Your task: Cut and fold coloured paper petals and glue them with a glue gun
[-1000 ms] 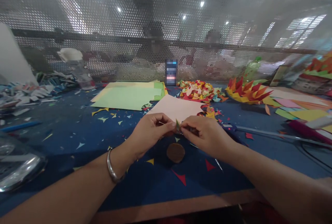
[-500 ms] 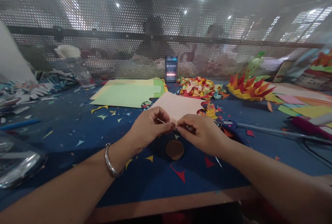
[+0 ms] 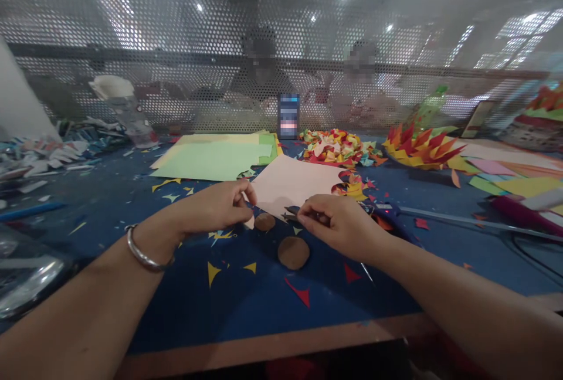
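Dark pointed item (image 3: 291, 214): at the near edge of the pale pink sheet (image 3: 297, 182), pinched in the right hand's (image 3: 336, 223) fingers. Left hand (image 3: 217, 207): thumb and forefinger narrowly spaced; grip on the pink scrap (image 3: 250, 223) cannot be determined. Brown disc (image 3: 264, 222): on the blue table (image 3: 246, 312), between the hands.

On the table (image 3: 189, 309), one disc (image 3: 294, 253) lies in front of another disc (image 3: 264, 221), which sits between the left hand (image 3: 222, 207) and right hand (image 3: 332, 221); behind them lies a sheet (image 3: 299, 183), left of it a paper stack (image 3: 211, 157), behind it a phone (image 3: 288, 116), with a scrap heap (image 3: 334, 148) to the phone's right
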Available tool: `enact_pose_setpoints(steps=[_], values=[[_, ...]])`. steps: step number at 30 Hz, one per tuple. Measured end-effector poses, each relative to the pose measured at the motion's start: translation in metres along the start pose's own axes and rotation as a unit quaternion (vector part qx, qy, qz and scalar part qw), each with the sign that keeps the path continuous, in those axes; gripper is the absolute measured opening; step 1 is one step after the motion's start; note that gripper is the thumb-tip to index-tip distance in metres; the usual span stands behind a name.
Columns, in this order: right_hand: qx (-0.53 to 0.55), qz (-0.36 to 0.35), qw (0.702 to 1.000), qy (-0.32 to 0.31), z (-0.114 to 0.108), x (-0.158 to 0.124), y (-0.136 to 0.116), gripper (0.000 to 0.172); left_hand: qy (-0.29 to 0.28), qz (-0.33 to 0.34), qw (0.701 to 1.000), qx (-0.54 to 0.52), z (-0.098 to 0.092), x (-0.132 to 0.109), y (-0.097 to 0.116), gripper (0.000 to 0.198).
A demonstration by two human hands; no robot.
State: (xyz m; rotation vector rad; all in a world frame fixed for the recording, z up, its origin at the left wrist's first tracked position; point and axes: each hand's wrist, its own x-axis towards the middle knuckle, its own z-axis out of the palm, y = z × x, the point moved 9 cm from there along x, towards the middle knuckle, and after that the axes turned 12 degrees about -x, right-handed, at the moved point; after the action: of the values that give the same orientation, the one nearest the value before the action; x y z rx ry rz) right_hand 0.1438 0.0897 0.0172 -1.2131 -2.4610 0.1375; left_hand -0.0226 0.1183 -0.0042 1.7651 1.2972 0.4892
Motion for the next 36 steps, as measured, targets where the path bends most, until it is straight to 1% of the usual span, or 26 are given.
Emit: enact_pose_setpoints(steps=[2,4,7,10,12,14,16,18,21,26,31,33,36], values=[[-0.004,0.001,1.000,-0.008,0.001,0.000,0.001,0.013,0.007,-0.004,0.995,0.099,-0.007,0.001,-0.004,0.021],[-0.010,0.003,1.000,-0.011,0.000,-0.001,0.002,0.013,0.044,0.000,0.987,0.158,-0.016,0.001,-0.004,0.023],[-0.020,0.007,1.000,-0.011,-0.002,-0.003,0.003,0.013,0.102,0.047,0.977,0.183,-0.020,0.000,0.007,0.023],[-0.035,0.011,0.999,-0.010,-0.005,-0.003,0.005,0.013,0.127,0.116,0.969,0.180,-0.012,-0.001,0.021,0.023],[-0.049,0.014,0.999,-0.016,-0.005,-0.003,0.007,0.013,0.150,0.147,0.959,0.191,-0.010,0.000,0.025,0.025],[-0.065,0.017,0.997,-0.026,-0.003,-0.003,0.010,0.013,0.187,0.152,0.946,0.218,-0.015,0.003,0.023,0.028],[-0.087,0.021,0.995,-0.039,0.000,-0.004,0.012,0.012,0.217,0.132,0.934,0.251,-0.024,0.008,0.015,0.030],[-0.111,0.026,0.992,-0.053,0.004,-0.005,0.014,0.009,0.220,0.108,0.928,0.282,-0.029,0.016,0.005,0.032],[-0.136,0.033,0.988,-0.067,0.006,-0.007,0.014,0.006,0.221,0.081,0.923,0.304,-0.031,0.026,-0.007,0.037],[-0.146,0.029,0.986,-0.074,0.007,-0.009,0.010,0.005,0.229,0.064,0.925,0.296,-0.028,0.032,-0.013,0.038],[-0.128,0.021,0.989,-0.065,0.009,-0.011,0.006,0.004,0.242,0.037,0.931,0.272,-0.037,0.035,-0.021,0.042],[-0.112,0.011,0.992,-0.056,0.009,-0.011,0.002,0.004,0.239,0.039,0.936,0.257,-0.037,0.036,-0.020,0.037],[-0.083,0.001,0.996,-0.037,0.006,-0.012,-0.004,0.003,0.223,0.057,0.950,0.209,-0.033,0.037,-0.016,0.024]])
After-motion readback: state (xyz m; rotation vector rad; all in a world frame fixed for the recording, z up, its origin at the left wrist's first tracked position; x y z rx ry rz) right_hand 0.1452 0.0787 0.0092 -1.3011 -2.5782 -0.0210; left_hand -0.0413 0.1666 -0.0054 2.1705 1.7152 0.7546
